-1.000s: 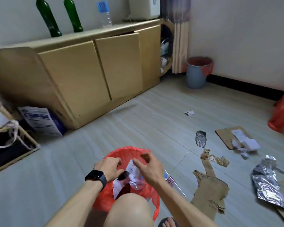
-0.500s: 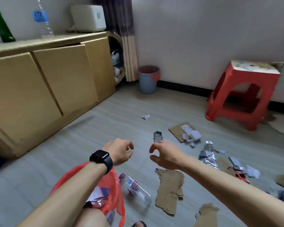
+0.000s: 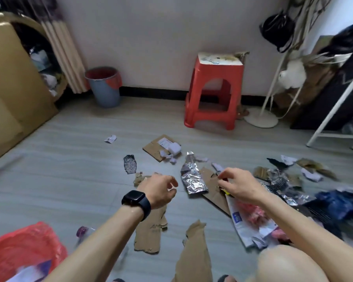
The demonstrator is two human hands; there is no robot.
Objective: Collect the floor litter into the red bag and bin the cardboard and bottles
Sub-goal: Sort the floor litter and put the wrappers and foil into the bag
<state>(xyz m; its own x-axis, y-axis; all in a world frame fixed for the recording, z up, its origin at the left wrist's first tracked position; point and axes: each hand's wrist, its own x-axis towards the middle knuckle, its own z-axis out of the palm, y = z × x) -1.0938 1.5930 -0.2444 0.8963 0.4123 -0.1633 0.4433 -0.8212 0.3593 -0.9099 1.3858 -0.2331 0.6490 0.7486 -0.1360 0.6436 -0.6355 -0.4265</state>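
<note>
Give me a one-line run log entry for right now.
phase: reaching for floor litter | left hand: empty, grip open | right hand: over cardboard, pinching something small | red bag: floor, near left | bin: far wall

Red stool (image 3: 214, 92); white fan stand (image 3: 261, 119)

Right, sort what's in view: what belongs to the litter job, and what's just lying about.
Belongs to the job:
red bag
cardboard scraps
foil wrapper
plastic bottle
crumpled paper
blue bin

Just lying about:
red stool
fan stand
cabinet
curtain
</note>
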